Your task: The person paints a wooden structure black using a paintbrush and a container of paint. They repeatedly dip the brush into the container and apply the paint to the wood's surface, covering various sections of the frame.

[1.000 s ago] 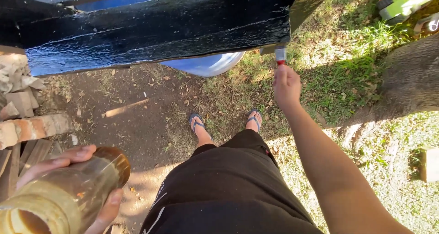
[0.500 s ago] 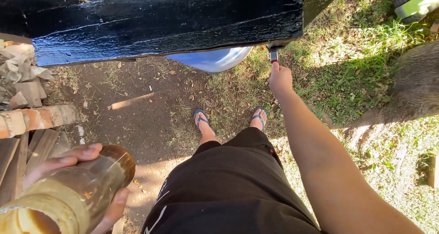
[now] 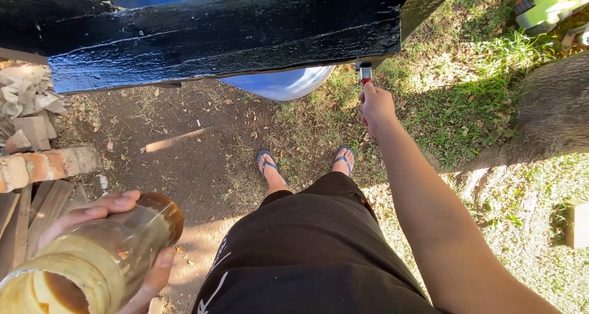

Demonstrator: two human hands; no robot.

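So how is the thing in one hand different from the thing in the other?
The left hand holds a wide, see-through brownish jar, tilted sideways. The right hand holds a thin paintbrush upright, its tip against the black painted board. The jar is close to the camera; the paintbrush is farther off.

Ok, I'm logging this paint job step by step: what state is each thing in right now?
Black board: glossy, wet-looking.
Paintbrush: in right hand, tip at board's lower edge.
Jar: tilted, gripped by left hand.
Blue drum: under the board.
Bricks: stacked.
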